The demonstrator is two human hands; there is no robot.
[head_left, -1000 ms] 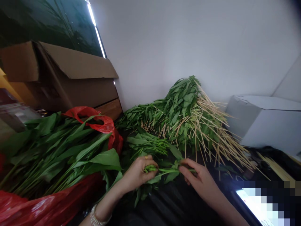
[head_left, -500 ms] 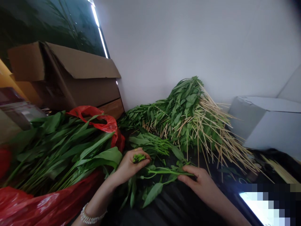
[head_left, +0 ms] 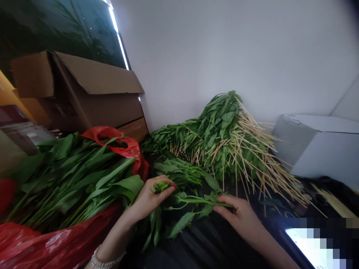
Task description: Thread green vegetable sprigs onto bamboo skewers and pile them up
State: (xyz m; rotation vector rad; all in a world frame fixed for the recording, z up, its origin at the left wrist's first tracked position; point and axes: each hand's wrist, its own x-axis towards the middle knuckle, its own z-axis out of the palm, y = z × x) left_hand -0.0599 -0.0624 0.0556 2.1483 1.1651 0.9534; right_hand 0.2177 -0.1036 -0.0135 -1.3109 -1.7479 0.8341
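Observation:
My left hand is closed around a small bunch of leafy greens, whose cut stem ends poke out above the thumb while leaves hang down below. Between thumb and fingers, my right hand pinches a leafy green stem that points left toward the other hand. Its leaves spread over the black surface. Just beyond both hands lies a loose bundle of cut greens. To the left, long broad-leaved greens fill an opened red plastic bag.
Against the wall, a heap of greens on wooden skewers spreads its sticks rightward. A cardboard box stands at back left, a white box at right. More skewers lie at far right, above a lit, partly pixelated screen.
My left hand has shifted slightly left with its bunch. The stem in my right hand has turned a little, and its leaves lie differently. The surroundings look the same.

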